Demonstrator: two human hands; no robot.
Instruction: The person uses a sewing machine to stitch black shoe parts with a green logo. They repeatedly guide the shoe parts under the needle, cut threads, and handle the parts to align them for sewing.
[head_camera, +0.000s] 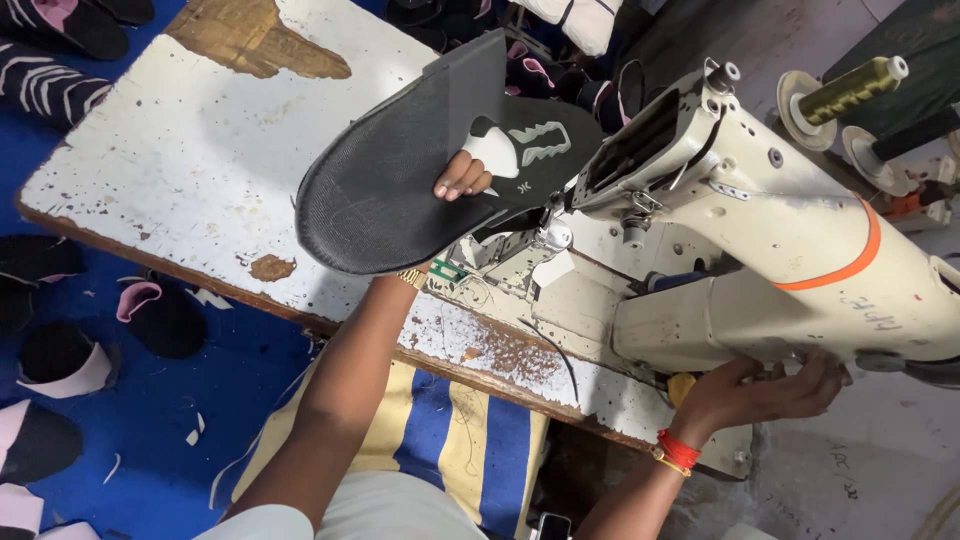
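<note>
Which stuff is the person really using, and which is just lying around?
In use:
- left hand holding dark shoe upper
- right hand under sewing machine

Lying about:
- shoe pieces on blue floor
- thread spool
- striped cloth

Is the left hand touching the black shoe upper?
Touching. Head view shows left-hand fingers curled over the edge of the black shoe upper, gripping it.

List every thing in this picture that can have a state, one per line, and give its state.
Left hand: gripping the dark shoe upper.
Dark shoe upper: lifted, tilted, at the machine's needle end.
Right hand: under the sewing machine's right end, touching it.
Sewing machine: upright on the worn white table.
Gold thread spool: mounted, lying tilted.
Shoe pieces: scattered on blue floor.
</note>
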